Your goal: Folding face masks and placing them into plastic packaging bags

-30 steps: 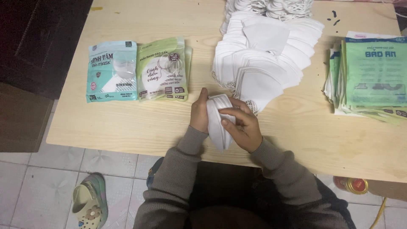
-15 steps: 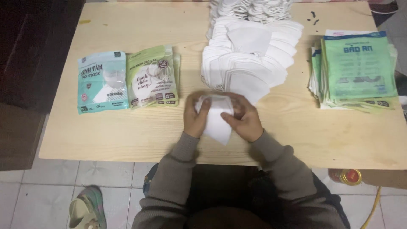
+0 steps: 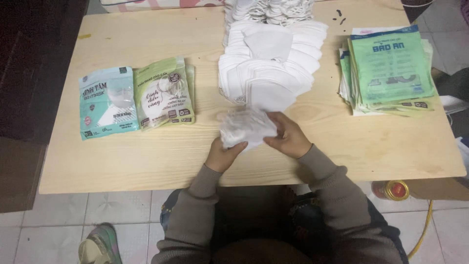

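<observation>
Both my hands hold a small stack of white face masks (image 3: pixel 245 128) just above the near middle of the wooden table (image 3: pixel 146 161). My left hand (image 3: pixel 222 154) grips the stack from below. My right hand (image 3: pixel 288 137) pinches its right side. Directly behind the stack lies a large fanned pile of white masks (image 3: pixel 273 68). The held stack is blurred, so how many masks are in it is unclear.
Two filled mask pouches lie at the left, a light blue pouch (image 3: pixel 107 102) and a green pouch (image 3: pixel 163 93). A stack of flat green bags (image 3: pixel 391 68) sits at the right. A sandalled foot (image 3: pixel 97 244) and a red-and-gold can lid (image 3: pixel 393 189) are on the tiled floor.
The mask stack has gone from upright between my hands to lying flatter and held wider. My left hand has dropped under it and my right hand has slid to its right side.
</observation>
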